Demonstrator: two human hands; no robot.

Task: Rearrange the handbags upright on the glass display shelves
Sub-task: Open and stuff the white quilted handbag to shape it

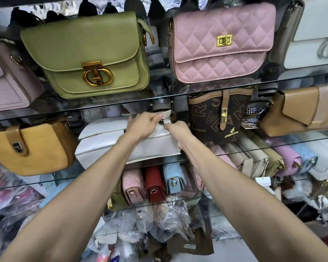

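A white handbag [106, 146] stands on the middle glass shelf [273, 146], between a mustard bag [36, 148] and a brown lettered bucket bag [216, 118]. My left hand [143, 125] grips the top right of the white bag, its fingers curled over a white flap. My right hand [178, 129] pinches at the same spot, just under a small dark snap button [161, 122]. Both forearms reach in from below. An olive green bag [87, 53] and a pink quilted bag [222, 40] stand upright on the shelf above.
A tan envelope bag [301, 110] sits at the right of the middle shelf. Below it, several small bags stand packed side by side, among them pink [133, 184], red [155, 182] and light blue [173, 176]. Plastic-wrapped goods [169, 214] pile up underneath. The upper shelf's edge [121, 103] hangs just above my hands.
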